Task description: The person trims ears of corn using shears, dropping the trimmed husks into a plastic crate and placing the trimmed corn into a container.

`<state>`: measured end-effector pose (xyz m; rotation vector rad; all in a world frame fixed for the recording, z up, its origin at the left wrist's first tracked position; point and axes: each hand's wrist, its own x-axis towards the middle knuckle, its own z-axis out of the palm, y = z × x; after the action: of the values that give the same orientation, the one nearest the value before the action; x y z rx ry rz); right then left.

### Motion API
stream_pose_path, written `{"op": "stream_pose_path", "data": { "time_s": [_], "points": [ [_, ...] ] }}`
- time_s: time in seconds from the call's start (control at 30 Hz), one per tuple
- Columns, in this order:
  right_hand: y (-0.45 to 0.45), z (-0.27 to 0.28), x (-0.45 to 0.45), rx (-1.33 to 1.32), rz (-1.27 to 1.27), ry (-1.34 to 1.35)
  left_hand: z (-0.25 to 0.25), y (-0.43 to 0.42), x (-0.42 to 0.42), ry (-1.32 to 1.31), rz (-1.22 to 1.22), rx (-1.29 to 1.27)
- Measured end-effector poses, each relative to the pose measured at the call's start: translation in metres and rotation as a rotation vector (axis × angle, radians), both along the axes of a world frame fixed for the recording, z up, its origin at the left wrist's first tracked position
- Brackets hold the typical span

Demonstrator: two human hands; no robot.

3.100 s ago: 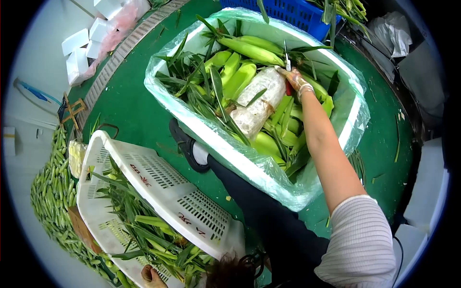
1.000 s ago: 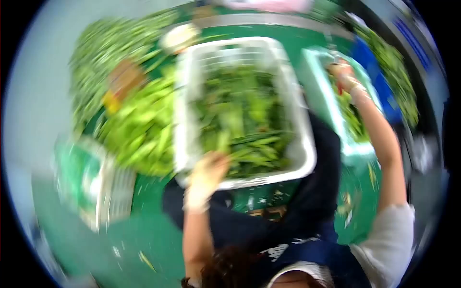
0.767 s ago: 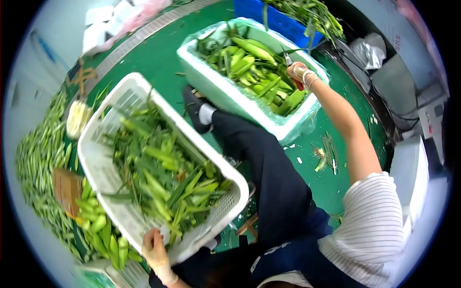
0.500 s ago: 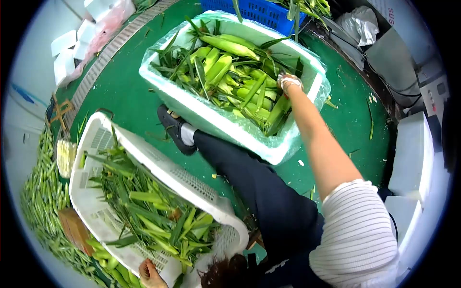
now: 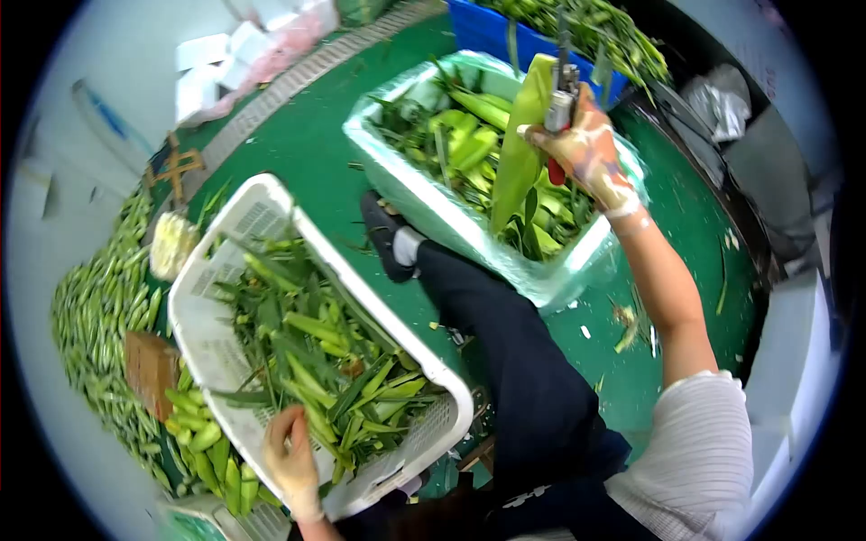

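At four o'clock I see a short, pale ribbed sleeve [image 5: 693, 442]; at five, a dark top [image 5: 564, 521]. A whitish band [image 5: 624, 207] rings the right wrist [image 5: 635, 224]. Dark trousers [image 5: 532, 352], light sock [image 5: 408, 245], black shoe [image 5: 384, 233].

Basket [image 5: 200, 311] left, leaves [image 5: 316, 334] inside; box [image 5: 424, 194] right, corn ears [image 5: 474, 149] inside; crate [image 5: 478, 27] behind box; carton [image 5: 149, 374] left of basket; vegetable heap [image 5: 95, 316] farther left.

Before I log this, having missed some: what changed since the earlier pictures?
The right hand has risen from the foam box, now holding up a corn ear alongside the red-handled cutters. The white bundle earlier on the corn is gone. The left hand stays at the white basket.
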<state>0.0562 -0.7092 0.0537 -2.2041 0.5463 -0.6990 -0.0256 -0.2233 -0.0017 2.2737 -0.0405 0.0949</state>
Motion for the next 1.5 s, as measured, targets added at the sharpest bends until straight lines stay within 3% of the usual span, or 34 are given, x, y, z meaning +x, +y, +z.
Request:
{"op": "stream_pose_path", "data": {
  "time_s": [0.1,0.17,0.23,0.3,0.4,0.43,0.57,0.63,0.67,0.77,0.83,0.9,0.93,0.97,1.03,1.1,1.13,1.17,1.23,1.27,1.3,1.37,1.43,1.5],
  "points": [
    [0.095,0.063,-0.023,-0.030,0.289,-0.213,0.036,-0.062,0.018,-0.230,-0.127,-0.052],
    [0.157,0.079,-0.033,0.060,0.539,-0.161,0.064,-0.090,0.030,-0.455,-0.268,-0.063],
    [0.215,0.070,-0.033,-0.047,0.694,-0.218,0.094,-0.098,0.029,-0.307,-0.211,0.046],
    [0.260,0.053,-0.028,0.103,0.905,-0.242,0.067,-0.062,0.032,-0.114,-0.160,-0.328],
    [0.285,0.016,-0.030,0.026,1.067,0.026,0.009,0.024,0.024,-0.076,-0.092,-0.584],
    [0.288,-0.004,-0.031,-0.078,1.097,0.046,0.000,0.046,0.021,-0.089,-0.055,-0.580],
    [0.304,-0.035,-0.044,-0.117,1.205,0.358,-0.003,0.092,0.003,-0.228,0.048,-0.003],
    [0.318,-0.036,-0.038,-0.190,1.185,0.410,-0.006,0.098,0.001,-0.176,-0.001,-0.108],
    [0.323,-0.041,-0.028,-0.174,1.218,0.418,-0.015,0.103,0.003,0.023,-0.005,-0.726],
    [0.335,-0.036,-0.008,-0.321,1.369,0.305,-0.024,0.107,-0.008,0.058,0.085,-0.351],
    [0.338,-0.016,-0.007,-0.339,1.452,0.314,-0.007,0.104,-0.018,-0.037,-0.126,-0.201],
    [0.339,-0.014,-0.011,-0.388,1.400,0.367,-0.019,0.120,-0.007,0.036,-0.137,-0.324],
    [0.338,-0.027,-0.012,-0.324,1.371,0.313,-0.025,0.128,-0.002,0.072,-0.140,-0.385],
    [0.338,-0.039,-0.016,-0.258,1.337,0.262,-0.002,0.123,-0.008,0.030,-0.179,-0.253],
    [0.328,-0.045,-0.028,-0.112,1.304,0.473,0.010,0.133,-0.006,0.075,-0.112,-0.044],
    [0.314,-0.049,-0.030,0.307,1.175,0.871,0.014,0.140,-0.006,0.078,-0.031,-0.197],
    [0.308,-0.056,-0.028,0.634,1.207,0.866,0.021,0.139,-0.005,0.012,-0.056,-0.011],
    [0.308,-0.065,-0.027,0.580,1.111,0.762,0.025,0.139,-0.003,-0.052,-0.086,0.177],
    [0.312,-0.067,-0.021,0.347,1.239,0.438,0.021,0.121,0.005,-0.158,-0.196,0.364],
    [0.323,-0.039,-0.026,0.243,1.174,0.457,0.030,0.108,0.007,-0.122,-0.259,0.440],
    [0.326,-0.054,-0.014,0.226,1.214,0.379,0.034,0.097,0.007,-0.135,-0.289,0.497],
    [0.334,-0.034,-0.021,0.500,1.222,0.549,0.037,0.088,0.010,-0.303,-0.332,0.650],
    [0.335,-0.059,-0.028,0.670,1.302,0.400,0.033,0.082,0.014,-0.583,-0.071,0.762],
    [0.349,-0.064,-0.053,0.940,1.201,0.305,0.017,0.074,0.024,-0.594,0.243,0.439]
  ]
}}
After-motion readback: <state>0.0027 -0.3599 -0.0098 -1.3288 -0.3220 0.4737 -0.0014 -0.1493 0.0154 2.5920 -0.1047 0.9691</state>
